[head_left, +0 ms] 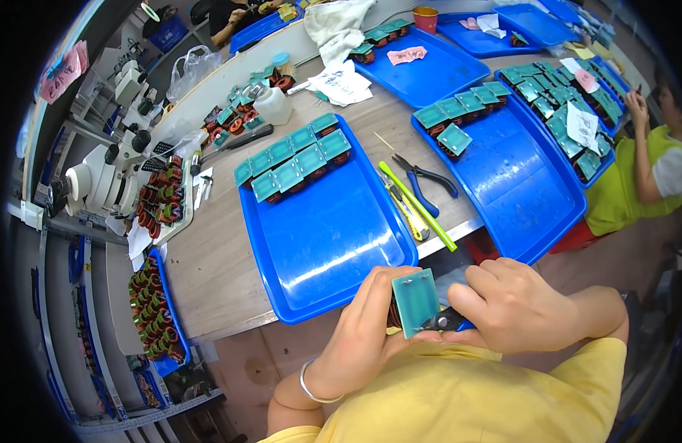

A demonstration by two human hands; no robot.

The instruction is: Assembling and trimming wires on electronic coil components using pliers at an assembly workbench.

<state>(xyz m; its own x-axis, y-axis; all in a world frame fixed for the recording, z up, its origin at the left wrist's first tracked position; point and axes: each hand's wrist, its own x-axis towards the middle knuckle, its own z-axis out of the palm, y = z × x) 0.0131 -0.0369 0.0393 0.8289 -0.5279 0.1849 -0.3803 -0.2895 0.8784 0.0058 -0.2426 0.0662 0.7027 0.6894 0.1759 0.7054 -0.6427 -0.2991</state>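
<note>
In front of my body, my left hand grips the edge of a square green circuit board. A dark reddish part, a wound coil by its look, shows partly behind it. My right hand is closed around cutting pliers with a blue handle. Their dark jaws touch the lower right corner of the board, where small metal pins stick out. Just ahead is a blue tray with two rows of green boards on coils at its far end.
Beside the tray lie long-handled pliers, a lime-green strip and a yellow utility knife. A second blue tray with several boards stands right. Coils fill a tray at left, near microscopes. Another person sits at far right.
</note>
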